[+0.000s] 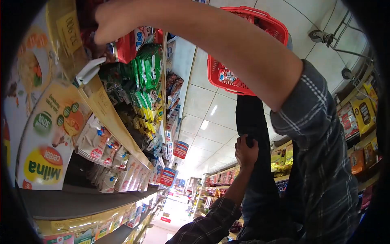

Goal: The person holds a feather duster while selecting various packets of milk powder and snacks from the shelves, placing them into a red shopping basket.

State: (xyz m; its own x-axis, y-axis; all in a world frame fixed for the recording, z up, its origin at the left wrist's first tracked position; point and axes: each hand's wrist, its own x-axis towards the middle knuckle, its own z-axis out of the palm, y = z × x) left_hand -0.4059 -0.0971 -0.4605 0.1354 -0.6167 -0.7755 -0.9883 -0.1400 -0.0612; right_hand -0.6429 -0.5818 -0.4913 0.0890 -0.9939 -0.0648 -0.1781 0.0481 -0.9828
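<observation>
My right arm crosses the top of the view to the left shelf. My right hand [111,26] is bent among dark red packs there, fingers curled and partly in shadow; what they hold cannot be made out. Close to it are a red packet [126,48], a white clip [89,71] and green packets [149,67]. Lower down, my left hand [246,152] rests against my dark trouser leg [252,118], its fingers closed round a small black object [250,141].
A red basket [213,75] with packets inside stands on the tiled floor [209,107], partly behind my right arm. Shelves of packaged goods line both sides. A Milna cereal box [50,142] shows upside down at the left. Metal wheeled legs [323,36] stand at upper right.
</observation>
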